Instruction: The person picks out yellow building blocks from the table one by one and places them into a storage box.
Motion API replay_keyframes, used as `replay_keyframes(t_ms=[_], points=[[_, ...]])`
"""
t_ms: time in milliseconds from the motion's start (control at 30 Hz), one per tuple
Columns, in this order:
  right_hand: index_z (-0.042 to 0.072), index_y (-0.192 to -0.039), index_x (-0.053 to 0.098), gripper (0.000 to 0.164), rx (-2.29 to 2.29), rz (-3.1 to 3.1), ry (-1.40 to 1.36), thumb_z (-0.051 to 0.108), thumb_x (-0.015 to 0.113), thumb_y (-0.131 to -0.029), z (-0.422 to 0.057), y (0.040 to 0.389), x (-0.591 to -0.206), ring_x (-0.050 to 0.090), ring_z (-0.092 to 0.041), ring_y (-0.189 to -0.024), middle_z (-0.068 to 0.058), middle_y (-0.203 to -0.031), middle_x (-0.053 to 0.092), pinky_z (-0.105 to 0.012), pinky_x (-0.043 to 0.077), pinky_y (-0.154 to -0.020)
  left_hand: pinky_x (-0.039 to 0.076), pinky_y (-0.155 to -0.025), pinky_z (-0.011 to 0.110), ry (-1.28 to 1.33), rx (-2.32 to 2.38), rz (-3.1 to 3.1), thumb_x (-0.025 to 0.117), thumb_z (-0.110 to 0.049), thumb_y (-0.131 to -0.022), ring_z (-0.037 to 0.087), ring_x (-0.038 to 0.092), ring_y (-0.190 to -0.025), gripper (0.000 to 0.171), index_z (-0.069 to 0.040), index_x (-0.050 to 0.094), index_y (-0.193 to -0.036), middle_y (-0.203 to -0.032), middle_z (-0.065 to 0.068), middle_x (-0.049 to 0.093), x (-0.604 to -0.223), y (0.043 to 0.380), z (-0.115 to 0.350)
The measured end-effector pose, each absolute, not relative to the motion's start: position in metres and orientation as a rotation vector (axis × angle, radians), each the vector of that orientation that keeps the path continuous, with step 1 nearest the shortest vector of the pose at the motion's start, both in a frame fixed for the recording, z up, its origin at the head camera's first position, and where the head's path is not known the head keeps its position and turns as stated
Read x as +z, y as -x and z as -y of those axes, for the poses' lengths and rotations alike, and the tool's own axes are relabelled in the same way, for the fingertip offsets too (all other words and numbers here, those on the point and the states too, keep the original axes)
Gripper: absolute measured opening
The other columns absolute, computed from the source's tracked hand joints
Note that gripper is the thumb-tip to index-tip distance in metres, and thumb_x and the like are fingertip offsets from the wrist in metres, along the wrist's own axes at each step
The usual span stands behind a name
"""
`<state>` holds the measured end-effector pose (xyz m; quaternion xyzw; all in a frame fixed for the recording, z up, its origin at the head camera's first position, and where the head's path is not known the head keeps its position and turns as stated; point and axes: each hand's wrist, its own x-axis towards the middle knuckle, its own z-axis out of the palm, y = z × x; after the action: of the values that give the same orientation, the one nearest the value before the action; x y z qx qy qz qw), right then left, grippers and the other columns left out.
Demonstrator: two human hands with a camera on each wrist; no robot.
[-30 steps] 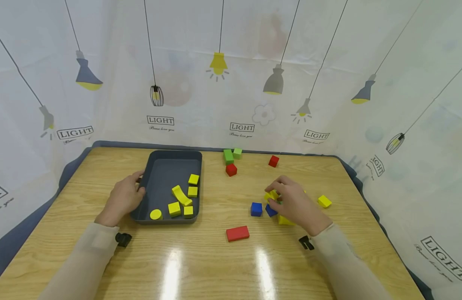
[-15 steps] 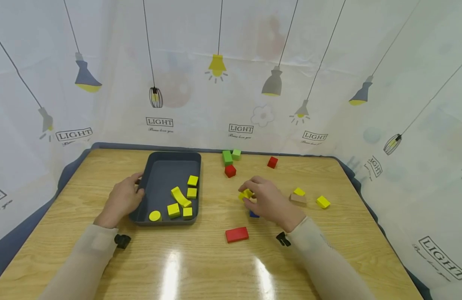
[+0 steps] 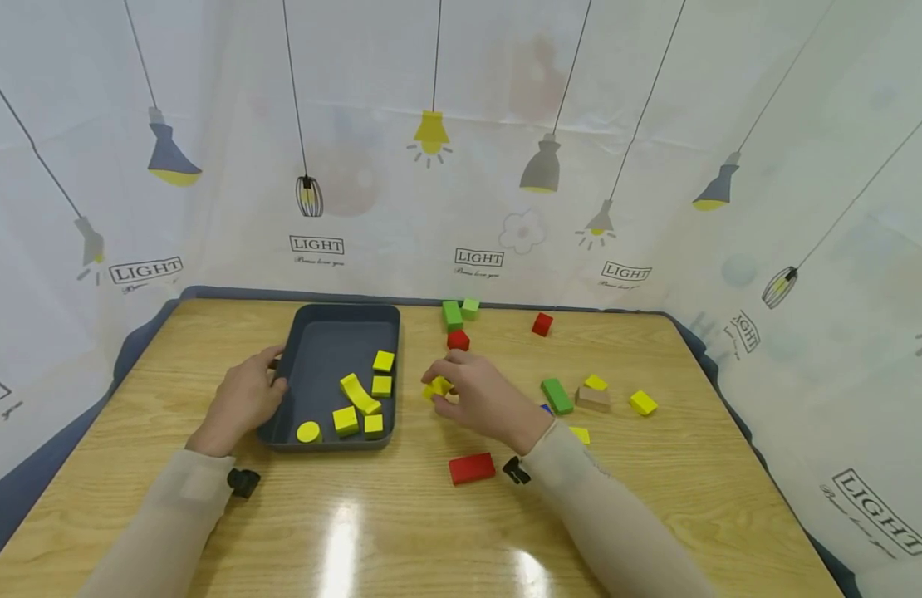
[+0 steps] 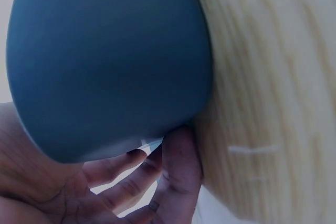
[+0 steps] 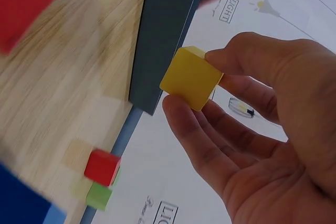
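Note:
My right hand [image 3: 487,399] pinches a yellow block [image 5: 190,78] between thumb and fingertips, held up from the table just right of the dark grey tray [image 3: 322,332]. In the right wrist view the block's square face shows clearly, with the tray's side behind it. My left hand [image 3: 240,399] grips the tray's left side, and the left wrist view shows fingers curled at the tray's wall [image 4: 110,66]. Inside the tray lie several yellow blocks, among them a curved piece [image 3: 360,394], a round one [image 3: 308,432] and a cube [image 3: 345,421].
Right of my right hand lie a green block [image 3: 556,396], a wooden block [image 3: 593,399] and yellow blocks [image 3: 643,403]. A blue block is mostly hidden by the wrist. A red block [image 3: 472,468] lies in front; green [image 3: 452,316] and red blocks [image 3: 541,324] sit near the back edge.
My right hand has moved left toward the tray with the yellow block, uncovering the green and wooden blocks on the right. The left hand stays at the tray.

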<state>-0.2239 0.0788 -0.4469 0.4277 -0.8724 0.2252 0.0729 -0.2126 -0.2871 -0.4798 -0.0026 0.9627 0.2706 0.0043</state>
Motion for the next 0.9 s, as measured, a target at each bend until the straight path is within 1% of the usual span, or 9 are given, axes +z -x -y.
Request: replay_keyframes(t_ms=[233, 300, 400, 567, 767, 900], points=[[0.014, -0.113, 0.069, 0.025, 0.677, 2.627, -1.333, 0.016, 0.077, -0.089, -0.047, 0.226, -0.443, 0.060, -0.013, -0.086, 0.002, -0.104, 0.061, -0.014, 0.048, -0.075, 0.048, -0.070, 0.043, 0.006, 0.851, -3.014, 0.053, -0.010, -0.100, 0.034, 0.058, -0.092, 0.059, 0.001, 0.032, -0.154, -0.139, 0.031, 0.050, -0.478, 0.212, 0.287], [0.013, -0.113, 0.070, 0.025, 0.684, 2.612, -1.356, 0.017, 0.077, -0.089, -0.039, 0.227, -0.442, 0.059, -0.012, -0.085, 0.002, -0.104, 0.061, -0.013, 0.048, -0.074, 0.048, -0.072, 0.044, 0.001, 0.850, -3.019, 0.053, -0.010, -0.100, 0.035, 0.058, -0.095, 0.059, 0.001, 0.033, -0.154, -0.138, 0.030, 0.051, -0.478, 0.212, 0.287], [0.011, -0.114, 0.070, 0.026, 0.701, 2.593, -1.388, 0.016, 0.076, -0.090, -0.028, 0.228, -0.442, 0.060, -0.013, -0.082, 0.002, -0.105, 0.062, -0.012, 0.046, -0.072, 0.048, -0.073, 0.045, -0.007, 0.849, -3.020, 0.053, -0.009, -0.100, 0.035, 0.058, -0.095, 0.059, 0.001, 0.032, -0.154, -0.138, 0.030, 0.051, -0.478, 0.212, 0.287], [0.014, -0.113, 0.069, 0.023, 0.706, 2.595, -1.425, 0.015, 0.074, -0.091, -0.009, 0.230, -0.442, 0.057, -0.010, -0.076, 0.004, -0.102, 0.059, -0.012, 0.045, -0.067, 0.048, -0.072, 0.044, -0.001, 0.847, -3.012, 0.053, -0.010, -0.100, 0.034, 0.058, -0.094, 0.059, 0.000, 0.032, -0.155, -0.139, 0.030, 0.051, -0.479, 0.212, 0.288], [0.013, -0.118, 0.069, 0.026, 0.650, 2.609, -1.473, 0.014, 0.073, -0.092, 0.013, 0.231, -0.440, 0.057, -0.010, -0.081, 0.004, -0.104, 0.057, -0.010, 0.044, -0.069, 0.048, -0.072, 0.044, 0.003, 0.851, -3.011, 0.053, -0.010, -0.100, 0.035, 0.058, -0.096, 0.060, 0.000, 0.032, -0.155, -0.139, 0.030, 0.050, -0.478, 0.212, 0.288], [0.014, -0.118, 0.069, 0.026, 0.632, 2.606, -1.503, 0.013, 0.073, -0.093, 0.025, 0.232, -0.439, 0.055, -0.005, -0.082, 0.003, -0.106, 0.058, -0.009, 0.044, -0.071, 0.047, -0.068, 0.042, -0.019, 0.853, -3.009, 0.054, -0.010, -0.100, 0.032, 0.059, -0.086, 0.060, 0.001, 0.032, -0.154, -0.139, 0.030, 0.050, -0.478, 0.212, 0.288]])
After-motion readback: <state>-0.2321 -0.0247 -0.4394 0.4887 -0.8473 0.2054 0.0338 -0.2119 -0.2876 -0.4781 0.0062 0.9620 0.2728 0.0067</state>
